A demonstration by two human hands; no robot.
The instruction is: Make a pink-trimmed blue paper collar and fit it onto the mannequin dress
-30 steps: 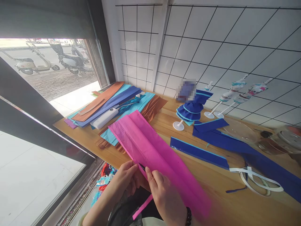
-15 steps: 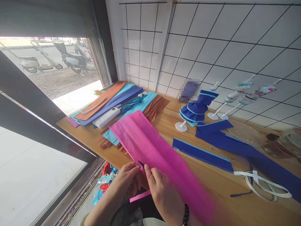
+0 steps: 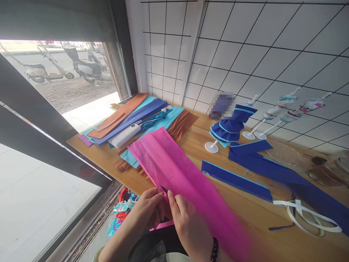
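A long sheet of bright pink crepe paper (image 3: 191, 182) lies slantwise across the table's front. Closed on its near left edge, my left hand (image 3: 152, 203) pinches the paper between thumb and forefinger. My right hand (image 3: 189, 222) is curled around what look like black scissors (image 3: 164, 189); only their dark pointed tip shows at the paper's edge, and the handles are hidden. Below my hands a narrow pink strip (image 3: 160, 226) hangs over my lap. My right wrist wears a dark bead bracelet.
Left, stacked brown, blue and turquoise sheets (image 3: 131, 120) lie with a white power bank (image 3: 124, 135). Right are dark blue strips (image 3: 237, 181), white ribbon (image 3: 313, 214) and a small stand in a blue ruffled dress (image 3: 227, 127). Colourful scraps (image 3: 122, 209) lie below the table edge.
The view has shifted slightly, so the table things sit a little further right. Less of the hanging pink strip shows. My hands hold nearly the same position at the paper's edge.
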